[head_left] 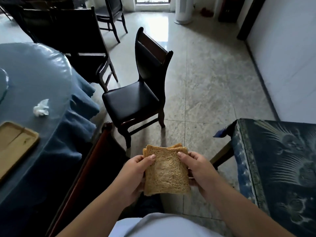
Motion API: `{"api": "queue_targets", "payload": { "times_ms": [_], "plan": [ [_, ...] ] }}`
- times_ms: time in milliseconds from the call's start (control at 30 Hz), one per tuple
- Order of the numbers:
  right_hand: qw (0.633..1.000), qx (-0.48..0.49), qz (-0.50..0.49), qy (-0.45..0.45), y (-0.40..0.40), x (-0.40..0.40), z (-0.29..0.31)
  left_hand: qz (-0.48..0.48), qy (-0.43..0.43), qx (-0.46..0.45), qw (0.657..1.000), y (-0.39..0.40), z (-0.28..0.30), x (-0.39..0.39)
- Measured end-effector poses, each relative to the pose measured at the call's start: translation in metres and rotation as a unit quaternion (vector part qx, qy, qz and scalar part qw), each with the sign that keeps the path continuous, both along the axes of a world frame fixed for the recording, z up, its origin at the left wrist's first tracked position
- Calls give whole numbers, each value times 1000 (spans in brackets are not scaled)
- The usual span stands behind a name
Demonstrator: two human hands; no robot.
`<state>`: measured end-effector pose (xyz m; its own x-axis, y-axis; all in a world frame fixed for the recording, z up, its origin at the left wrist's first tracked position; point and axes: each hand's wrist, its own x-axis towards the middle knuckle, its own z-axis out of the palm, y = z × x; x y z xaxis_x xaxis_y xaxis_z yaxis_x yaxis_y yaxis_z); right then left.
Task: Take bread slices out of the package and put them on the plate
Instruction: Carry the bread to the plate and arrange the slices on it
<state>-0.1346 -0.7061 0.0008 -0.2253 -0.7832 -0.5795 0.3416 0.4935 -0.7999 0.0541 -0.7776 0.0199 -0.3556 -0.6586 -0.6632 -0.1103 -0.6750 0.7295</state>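
Observation:
A small stack of brown bread slices (166, 171) is held in front of my body, low in the middle of the view. My left hand (135, 175) grips the stack's left edge with the thumb on the top slice. My right hand (198, 170) grips its right edge the same way. A light wooden tray-like plate (10, 146) lies on the blue-covered table (51, 82) at the far left, well apart from the bread. No package shows clearly; a blue scrap (220, 133) pokes out by the patterned seat on the right.
A crumpled white tissue (41, 108) lies on the table near the plate. A dark wooden chair (135, 98) stands just ahead, with another chair's back rail (89, 166) between me and the table. A blue patterned cushioned seat (280, 165) is at the right. Pale tiled floor ahead.

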Motion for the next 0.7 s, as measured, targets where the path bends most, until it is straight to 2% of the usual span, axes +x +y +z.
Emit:
{"api": "queue_targets", "payload": {
  "times_ms": [200, 367, 500, 700],
  "plan": [
    [994, 5, -106, 22, -62, -35, 6, -94, -12, 2, 996, -101, -8, -56],
    [963, 10, -269, 24, -62, -70, 9, -262, -21, -24, 965, -149, -5, -138],
    [914, 7, -405, -12, -21, -84, 6, -407, -36, -45, 911, -144, -4, -209],
    [812, 49, -581, -4, 67, -91, 3, -591, -30, -47, 804, -58, -6, -298]
  ]
}}
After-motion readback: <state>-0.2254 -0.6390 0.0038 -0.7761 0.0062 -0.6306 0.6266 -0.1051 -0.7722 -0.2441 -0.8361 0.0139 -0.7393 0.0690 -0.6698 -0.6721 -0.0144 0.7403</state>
